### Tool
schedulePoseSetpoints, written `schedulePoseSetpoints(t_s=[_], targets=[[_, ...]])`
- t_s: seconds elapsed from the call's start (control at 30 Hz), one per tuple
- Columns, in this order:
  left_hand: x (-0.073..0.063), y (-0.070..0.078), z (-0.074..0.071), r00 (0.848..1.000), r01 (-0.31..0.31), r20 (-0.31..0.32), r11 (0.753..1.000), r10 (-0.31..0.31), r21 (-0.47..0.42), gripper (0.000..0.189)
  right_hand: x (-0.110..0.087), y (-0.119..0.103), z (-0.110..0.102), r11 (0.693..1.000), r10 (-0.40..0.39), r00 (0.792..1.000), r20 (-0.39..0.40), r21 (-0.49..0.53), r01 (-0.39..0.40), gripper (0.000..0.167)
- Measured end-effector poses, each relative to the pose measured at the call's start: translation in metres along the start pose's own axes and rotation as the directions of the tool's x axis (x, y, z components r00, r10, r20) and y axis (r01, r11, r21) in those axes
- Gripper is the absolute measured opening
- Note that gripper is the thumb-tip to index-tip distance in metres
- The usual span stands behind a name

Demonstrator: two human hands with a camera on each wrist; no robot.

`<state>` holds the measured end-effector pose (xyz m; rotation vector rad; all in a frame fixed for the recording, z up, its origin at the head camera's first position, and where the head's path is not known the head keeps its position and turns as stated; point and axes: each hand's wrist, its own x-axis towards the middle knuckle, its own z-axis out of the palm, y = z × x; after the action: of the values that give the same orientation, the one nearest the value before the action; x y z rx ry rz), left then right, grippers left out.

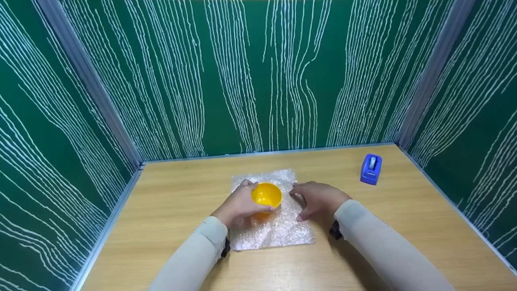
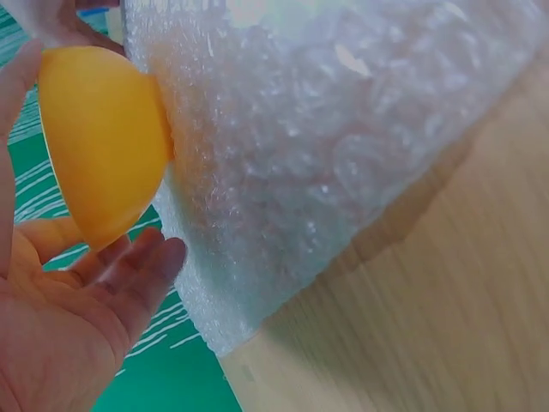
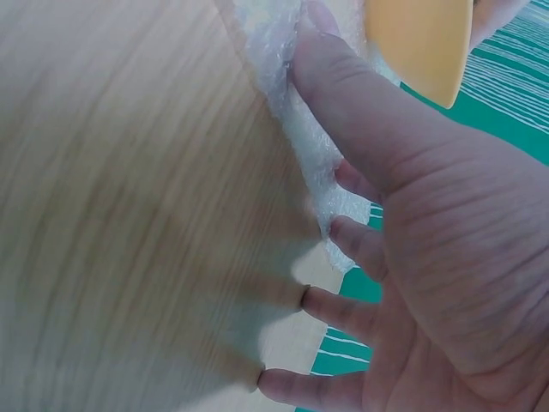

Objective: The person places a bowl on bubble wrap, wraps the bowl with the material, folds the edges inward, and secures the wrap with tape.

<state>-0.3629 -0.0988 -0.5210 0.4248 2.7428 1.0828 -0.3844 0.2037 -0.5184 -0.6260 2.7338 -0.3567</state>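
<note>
A yellow bowl (image 1: 267, 195) stands upright on a sheet of bubble wrap (image 1: 274, 234) that lies on the table. My left hand (image 1: 242, 201) holds the bowl from its left side, thumb near the front rim and fingers round the back. The left wrist view shows the bowl's yellow outer wall (image 2: 103, 142) with the bubble wrap under its base. At the sheet's right edge is my right hand (image 1: 321, 198). Its thumb (image 3: 360, 94) touches the bubble wrap, and the spread fingers reach down to the sheet's edge and the table.
A blue tape dispenser (image 1: 371, 169) sits at the back right of the wooden table (image 1: 173, 202). Green panels (image 1: 226, 133) with white wavy lines enclose the table at the back and both sides, joined by grey corner posts (image 1: 428, 68).
</note>
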Motion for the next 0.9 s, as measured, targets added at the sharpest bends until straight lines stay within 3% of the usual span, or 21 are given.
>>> schedulePoseSetpoints(t_s=[0.3,0.63,0.9], targets=[[-0.003,0.008,-0.006,0.997,0.071,0.023,0.997,-0.071,-0.018,0.105,-0.002,-0.003,-0.001,0.998,0.048,0.999,0.006,0.028,-0.048,0.092],[-0.004,0.016,-0.01,0.991,0.131,0.038,0.991,-0.131,-0.002,0.105,-0.004,0.0,0.001,0.999,0.009,1.0,-0.005,0.044,-0.009,0.09],[-0.001,0.021,-0.012,0.992,0.11,0.05,0.992,-0.113,0.063,0.108,-0.008,0.004,0.002,0.999,-0.036,0.999,0.006,0.023,0.036,0.086]])
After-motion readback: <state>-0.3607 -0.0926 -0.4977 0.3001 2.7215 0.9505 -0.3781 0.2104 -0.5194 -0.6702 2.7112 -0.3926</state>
